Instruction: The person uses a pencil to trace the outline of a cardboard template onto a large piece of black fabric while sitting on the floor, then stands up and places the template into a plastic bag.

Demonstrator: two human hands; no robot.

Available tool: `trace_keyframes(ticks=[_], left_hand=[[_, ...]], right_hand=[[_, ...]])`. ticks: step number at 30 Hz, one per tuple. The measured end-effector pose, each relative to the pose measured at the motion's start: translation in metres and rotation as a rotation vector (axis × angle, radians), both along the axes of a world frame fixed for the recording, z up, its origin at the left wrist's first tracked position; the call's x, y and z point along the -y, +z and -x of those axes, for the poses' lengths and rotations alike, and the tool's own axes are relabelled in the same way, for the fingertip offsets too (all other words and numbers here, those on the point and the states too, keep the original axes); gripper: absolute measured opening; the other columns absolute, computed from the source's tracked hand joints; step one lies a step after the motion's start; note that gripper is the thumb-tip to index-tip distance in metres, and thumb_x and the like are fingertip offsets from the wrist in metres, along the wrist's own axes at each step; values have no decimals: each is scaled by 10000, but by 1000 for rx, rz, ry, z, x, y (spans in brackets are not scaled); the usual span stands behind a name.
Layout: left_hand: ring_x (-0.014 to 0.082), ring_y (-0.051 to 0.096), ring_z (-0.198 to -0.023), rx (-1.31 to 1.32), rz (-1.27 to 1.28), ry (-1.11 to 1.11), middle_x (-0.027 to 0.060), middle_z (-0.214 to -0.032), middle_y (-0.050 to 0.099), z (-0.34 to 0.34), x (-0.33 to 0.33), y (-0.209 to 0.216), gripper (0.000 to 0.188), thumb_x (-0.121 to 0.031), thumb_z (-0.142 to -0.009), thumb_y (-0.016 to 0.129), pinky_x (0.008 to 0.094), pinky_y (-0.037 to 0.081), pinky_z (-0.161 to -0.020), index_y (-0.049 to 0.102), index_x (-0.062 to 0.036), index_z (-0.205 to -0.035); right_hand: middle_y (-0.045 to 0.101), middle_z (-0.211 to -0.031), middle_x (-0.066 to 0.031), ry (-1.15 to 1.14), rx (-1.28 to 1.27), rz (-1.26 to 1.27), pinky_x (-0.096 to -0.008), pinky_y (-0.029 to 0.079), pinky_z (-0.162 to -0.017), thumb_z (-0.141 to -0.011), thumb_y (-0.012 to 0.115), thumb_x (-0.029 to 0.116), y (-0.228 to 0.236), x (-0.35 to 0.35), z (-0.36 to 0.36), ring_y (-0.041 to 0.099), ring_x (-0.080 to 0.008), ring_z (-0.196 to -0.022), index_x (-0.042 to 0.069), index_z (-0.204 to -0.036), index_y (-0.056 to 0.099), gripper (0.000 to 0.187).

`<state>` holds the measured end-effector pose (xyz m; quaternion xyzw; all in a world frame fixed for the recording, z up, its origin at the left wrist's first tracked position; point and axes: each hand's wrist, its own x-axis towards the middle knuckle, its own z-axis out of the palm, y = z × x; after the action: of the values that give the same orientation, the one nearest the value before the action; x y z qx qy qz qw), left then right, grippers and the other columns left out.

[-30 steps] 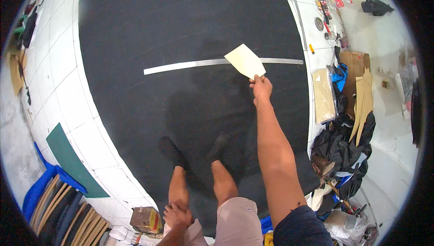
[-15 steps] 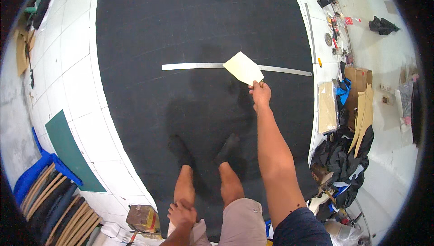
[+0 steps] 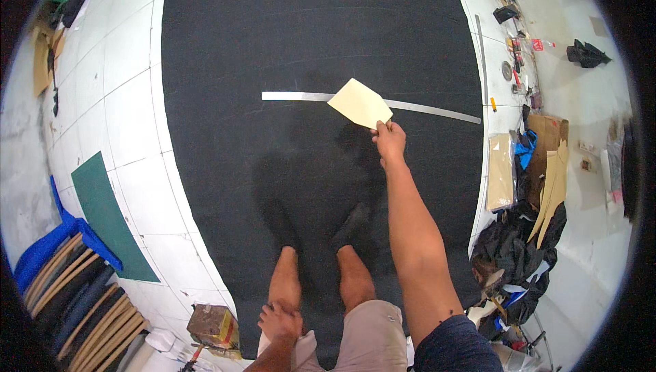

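My right hand [image 3: 391, 141] pinches a pale yellow five-sided paper piece [image 3: 359, 104] by its near corner, thumb and fingers closed on it. The paper is held over a long metal ruler [image 3: 437, 111] and hides part of its middle. That ruler lies across a large sheet of black fabric [image 3: 321, 167] marked with faint light lines. My left hand [image 3: 279, 321] rests on my left knee, fingers loosely spread and holding nothing.
A green cutting mat [image 3: 116, 221] lies on the left tiles, near a blue chair [image 3: 48, 249] and stacked rolls [image 3: 102, 324]. Bottom left is a small box [image 3: 213, 324]. Along the right are another ruler [image 3: 482, 64], a packaged tan sheet [image 3: 501, 170] and black bags [image 3: 506, 242].
The view has shifted slightly, so the fabric and ruler sit further right in the picture. Relative to the ruler, the paper in my right hand has moved left. My left hand stays on the knee.
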<state>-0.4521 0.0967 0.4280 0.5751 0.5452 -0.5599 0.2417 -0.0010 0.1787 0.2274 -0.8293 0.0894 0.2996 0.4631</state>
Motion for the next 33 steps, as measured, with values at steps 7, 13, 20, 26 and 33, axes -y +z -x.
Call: trace_keyframes(ticks=[7, 13, 20, 26, 33], left_hand=[[394, 526, -1274, 26, -61, -34, 233, -1393, 507, 13, 15, -9, 721, -519, -880, 562, 529, 441, -1044, 498, -53, -1425], [384, 557, -1224, -7, -48, 35, 219, -1335, 531, 9, 15, -8, 720, -522, -881, 557, 520, 456, -1015, 488, -61, -1430], [393, 561, -1209, 9, -78, 31, 222, -1317, 529, 15, 24, -12, 717, -512, -878, 563, 518, 456, -1004, 487, -59, -1428], [408, 549, -1222, 11, -106, 94, 239, -1344, 517, 19, 32, -13, 723, -496, -865, 576, 525, 444, -1020, 496, -53, -1430], [367, 547, -1223, 20, -86, 100, 196, -1308, 526, 16, 34, -12, 698, -450, -862, 613, 509, 454, -1003, 472, -46, -1413]], right_hand=[[713, -840, -91, 118, 2, 127, -296, 497, -607, -968, 618, 175, -19, -4, 8, 620, -134, -644, -45, -1096, 661, 258], [696, -868, -80, 171, -61, 30, -285, 495, -645, -987, 602, 169, -4, -28, 38, 606, -118, -695, -50, -1114, 663, 260], [703, -967, -91, 324, -40, 128, -282, 516, -679, -996, 598, 179, -15, -37, 52, 659, -133, -801, -54, -1183, 636, 301], [723, -914, -107, 300, -52, 1, -304, 531, -652, -985, 614, 201, -8, -50, 77, 675, -152, -726, -46, -1151, 635, 297], [732, -918, -119, 350, -50, -44, -321, 545, -644, -984, 630, 213, -12, -59, 105, 681, -161, -703, -38, -1137, 629, 294]])
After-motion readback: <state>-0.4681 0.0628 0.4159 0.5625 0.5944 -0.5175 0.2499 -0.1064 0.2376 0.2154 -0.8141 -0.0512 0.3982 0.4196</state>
